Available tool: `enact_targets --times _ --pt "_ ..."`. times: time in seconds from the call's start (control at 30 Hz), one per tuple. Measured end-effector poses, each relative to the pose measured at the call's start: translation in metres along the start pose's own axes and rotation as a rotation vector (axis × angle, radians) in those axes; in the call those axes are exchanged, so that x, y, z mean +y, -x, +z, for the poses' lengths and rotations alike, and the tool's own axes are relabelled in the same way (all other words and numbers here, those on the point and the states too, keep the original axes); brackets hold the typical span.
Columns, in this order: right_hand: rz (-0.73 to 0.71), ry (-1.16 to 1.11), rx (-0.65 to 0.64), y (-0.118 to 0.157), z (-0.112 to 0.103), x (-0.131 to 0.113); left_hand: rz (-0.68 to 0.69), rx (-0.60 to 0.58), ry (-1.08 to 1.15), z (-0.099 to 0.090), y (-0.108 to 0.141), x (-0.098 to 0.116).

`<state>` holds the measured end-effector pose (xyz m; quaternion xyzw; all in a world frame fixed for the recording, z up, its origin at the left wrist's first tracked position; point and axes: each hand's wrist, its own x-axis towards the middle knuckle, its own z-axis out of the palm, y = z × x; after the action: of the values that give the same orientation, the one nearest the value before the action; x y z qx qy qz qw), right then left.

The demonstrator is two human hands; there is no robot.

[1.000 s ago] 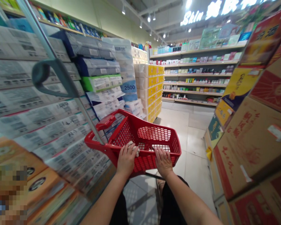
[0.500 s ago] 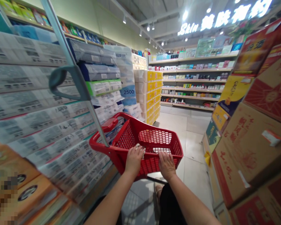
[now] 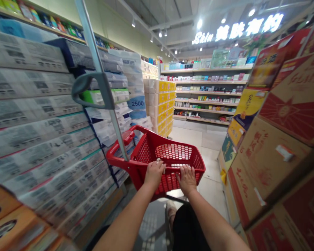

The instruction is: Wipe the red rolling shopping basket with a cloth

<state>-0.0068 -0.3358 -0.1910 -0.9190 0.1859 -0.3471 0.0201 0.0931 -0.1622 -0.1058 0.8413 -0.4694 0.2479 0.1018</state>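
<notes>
A red plastic shopping cart (image 3: 172,153) with perforated walls stands in front of me, turned sideways. Both hands rest on its near rim. My left hand (image 3: 155,173) is curled over the rim, with something small and whitish at its fingers that I cannot make out. To its right, my right hand (image 3: 187,178) has its fingers hooked over the same rim. A metal pole (image 3: 119,136) with a grey loop handle (image 3: 108,91) rises from the cart's left end. No goods show inside the visible part of the basket.
Stacked packs of paper goods (image 3: 36,83) wall the left side. Cartons (image 3: 274,164) are piled along the right. Yellow-and-white packs (image 3: 162,108) stand ahead, before shelves (image 3: 206,91) of small products. A tiled floor (image 3: 191,136) runs between them.
The view has moved forward along the aisle, and the right-hand cartons look nearer. The pole and handle appear further right in view. Both hands keep hold of the cart's rim.
</notes>
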Motion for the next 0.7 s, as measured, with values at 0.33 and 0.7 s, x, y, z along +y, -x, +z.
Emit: enact_targets --times 0.33,0.7 --pt "-0.05 0.039 -0.119 -0.016 0.006 0.002 0.061 0.03 -0.037 0.004 -0.01 -0.028" --pt "-0.042 0.034 -0.11 -0.012 0.012 -0.003 0.037 0.092 -0.091 -0.007 0.013 -0.049"
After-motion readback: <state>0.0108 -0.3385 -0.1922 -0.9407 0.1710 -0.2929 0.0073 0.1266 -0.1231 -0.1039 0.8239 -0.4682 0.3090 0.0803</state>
